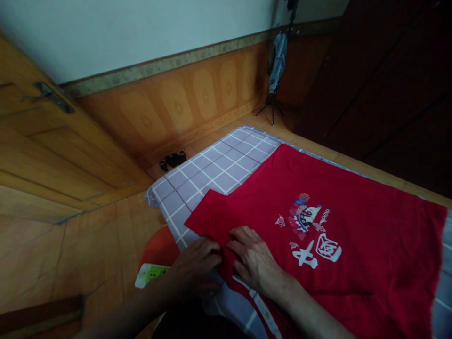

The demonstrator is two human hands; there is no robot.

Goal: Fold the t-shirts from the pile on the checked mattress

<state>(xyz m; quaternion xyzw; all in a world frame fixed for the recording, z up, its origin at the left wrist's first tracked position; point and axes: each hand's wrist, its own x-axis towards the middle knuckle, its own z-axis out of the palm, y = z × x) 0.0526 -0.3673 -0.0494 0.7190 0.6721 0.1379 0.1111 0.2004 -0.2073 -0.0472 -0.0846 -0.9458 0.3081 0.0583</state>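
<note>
A red T-shirt (370, 226) with a printed mask figure and white characters lies spread over a checked cloth (226, 165). Both hands are at its near left edge, below the sleeve. My left hand (199, 263) has its fingers curled at the shirt's edge, and whether fabric is pinched there is hidden. Just to the right, my right hand (252, 256) rests on the red fabric with bent, slightly spread fingers. A pale band (264, 313) runs along the shirt's neck opening beneath my right wrist.
An orange stool (158, 247) with a white and green object (150, 274) stands left of the covered surface. Black sandals (173, 160) lie by the wall. A wooden door (63, 136) is at the left, a stand with a grey umbrella (278, 61) at the back.
</note>
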